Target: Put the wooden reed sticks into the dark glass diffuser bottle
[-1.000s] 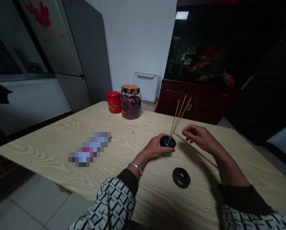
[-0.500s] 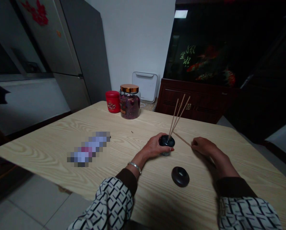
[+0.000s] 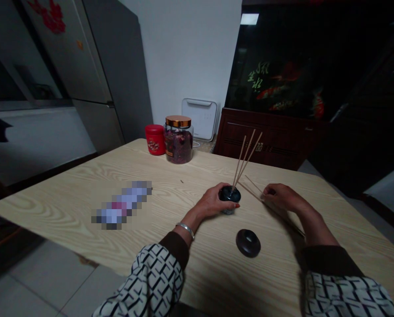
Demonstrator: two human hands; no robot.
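My left hand (image 3: pixel 215 199) is wrapped around a small dark glass reed diffuser bottle (image 3: pixel 230 194) standing on the table. Several thin wooden reed sticks (image 3: pixel 244 159) fan up out of its neck, leaning right. To the right, my right hand (image 3: pixel 279 196) pinches one slim reed stick (image 3: pixel 254 184) between thumb and fingers, its free end pointing toward the bottle. Beneath that hand, another reed stick (image 3: pixel 250 190) lies on the wood, partly in shadow. A round, dark ring-shaped cap (image 3: pixel 248 243) rests in front of the bottle, touched by neither hand.
A wooden table (image 3: pixel 190 237) spreads under everything. At its back stand a red canister (image 3: pixel 155 140) and a copper-lidded jar (image 3: pixel 179 143). A blurred-out item (image 3: pixel 122 205) lies on the left. Behind are a fridge (image 3: pixel 117 57), a white appliance (image 3: pixel 199 119) and a fish tank (image 3: pixel 283 66).
My right hand has lifted slightly and drawn right, and a reed stick in its pinch now shows apart from the one on the table. My left hand keeps its hold on the bottle.
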